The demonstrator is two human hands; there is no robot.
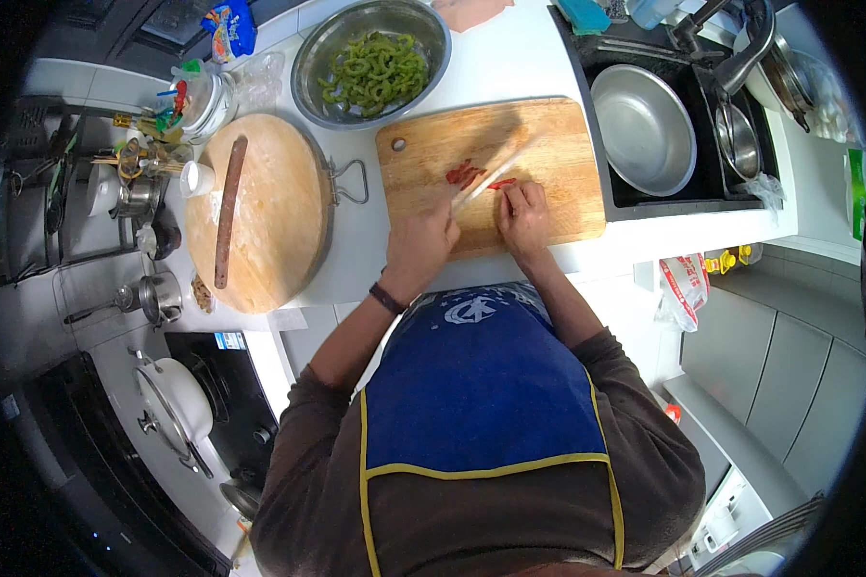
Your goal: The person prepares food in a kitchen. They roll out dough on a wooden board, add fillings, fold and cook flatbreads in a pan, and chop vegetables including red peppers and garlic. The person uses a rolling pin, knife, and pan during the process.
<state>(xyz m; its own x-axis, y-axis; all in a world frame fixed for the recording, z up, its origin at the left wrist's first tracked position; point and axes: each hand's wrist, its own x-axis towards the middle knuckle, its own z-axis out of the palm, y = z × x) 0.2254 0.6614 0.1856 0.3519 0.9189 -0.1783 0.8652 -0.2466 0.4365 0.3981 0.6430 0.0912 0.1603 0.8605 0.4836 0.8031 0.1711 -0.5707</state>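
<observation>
A rectangular wooden cutting board [563, 166] lies on the counter before me. My left hand [424, 234] grips a kitchen knife [494, 175], its blade slanting up and to the right over the board. Most of the handle is hidden in the fist. Cut red strips, which look like chili pepper [462, 173], lie just left of the blade. My right hand [525, 216] rests on the board with curled fingers, holding down a red pepper piece [504, 183] close to the blade's right side.
A steel bowl of sliced green peppers [375, 72] stands behind the board. To the left, a round wooden board [281, 216] carries a rolling pin [229, 216] and small white cup [196, 179]. The black sink [631, 203] at right holds a metal basin [642, 130].
</observation>
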